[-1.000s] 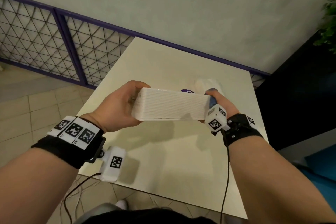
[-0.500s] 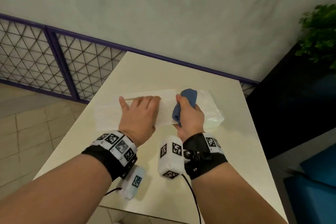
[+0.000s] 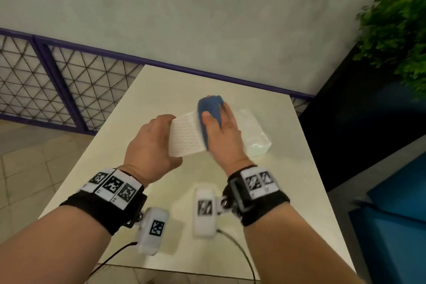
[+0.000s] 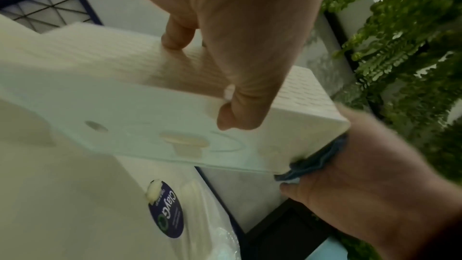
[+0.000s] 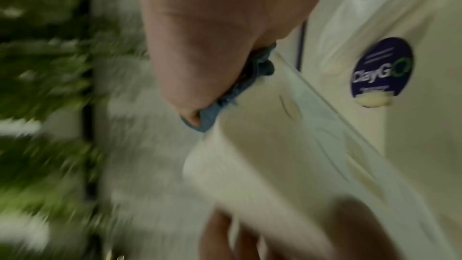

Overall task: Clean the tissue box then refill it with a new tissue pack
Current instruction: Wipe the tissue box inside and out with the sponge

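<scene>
Tissue box [image 3: 187, 136] is lifted off the surface [image 3: 161, 90], its long axis running from the left hand [image 3: 152, 145] across to the right hand [image 3: 221, 131]. Left hand grips the near end. Right hand, curled round a blue cloth [image 3: 211, 108], presses it on the far end. Tissue pack [image 3: 255, 136] lies just beyond, right-hand side.

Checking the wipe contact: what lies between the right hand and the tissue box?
The blue cloth, pressed by the right hand against the tissue box end; clearest in the head view.
</scene>
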Motion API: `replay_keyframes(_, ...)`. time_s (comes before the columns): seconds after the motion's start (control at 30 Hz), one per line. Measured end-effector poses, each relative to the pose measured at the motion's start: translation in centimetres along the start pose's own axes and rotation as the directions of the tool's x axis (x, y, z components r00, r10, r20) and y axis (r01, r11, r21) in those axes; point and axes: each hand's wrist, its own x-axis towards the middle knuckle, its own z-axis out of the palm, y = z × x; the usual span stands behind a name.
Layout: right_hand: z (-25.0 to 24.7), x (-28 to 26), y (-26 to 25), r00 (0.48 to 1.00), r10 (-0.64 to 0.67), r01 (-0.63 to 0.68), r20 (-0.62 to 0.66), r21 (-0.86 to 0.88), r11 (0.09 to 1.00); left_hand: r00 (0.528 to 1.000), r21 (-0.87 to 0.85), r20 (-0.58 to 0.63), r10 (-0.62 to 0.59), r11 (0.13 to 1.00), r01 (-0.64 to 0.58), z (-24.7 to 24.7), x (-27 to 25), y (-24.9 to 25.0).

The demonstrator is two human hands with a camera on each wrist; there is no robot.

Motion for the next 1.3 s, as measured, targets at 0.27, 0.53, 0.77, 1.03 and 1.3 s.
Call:
replay_keyframes(0.27,1.9,-1.3,-1.2,0.995,-0.028,0.040,0.100,-0.120,0.992,0.999,0.081,0.032,-0.040,0.996,0.037,-0.1,-0.5,-0.1)
replay_keyframes(0.53,-0.7,1.6,-0.9,0.984,0.174,-0.178,0.037,0.140,0.974,0.999,0.032,-0.014,-0.040,0.999,0.041,0.0,-1.4,-0.1)
replay_keyframes(0.77,1.7,-1.9,-1.3,0.981,-0.133,0.149,0.141,-0.114,0.982,0.995,-0.023,-0.069,-0.074,0.997,0.072,0.7,-1.2,-0.4)
replay_keyframes(1.03,0.8,0.2,-0.4,0.986,0.093,-0.085,0.138,-0.060,0.995,0.994,-0.007,-0.036,-0.101,0.995,0.101,0.7,-1.0,-0.4)
replay_keyframes(1.3,0.5,0.4,0.4,0.941,0.306,-0.331,0.142,0.203,0.922,0.986,-0.129,-0.086,-0.143,0.983,0.131,0.9,-1.6,-1.0)
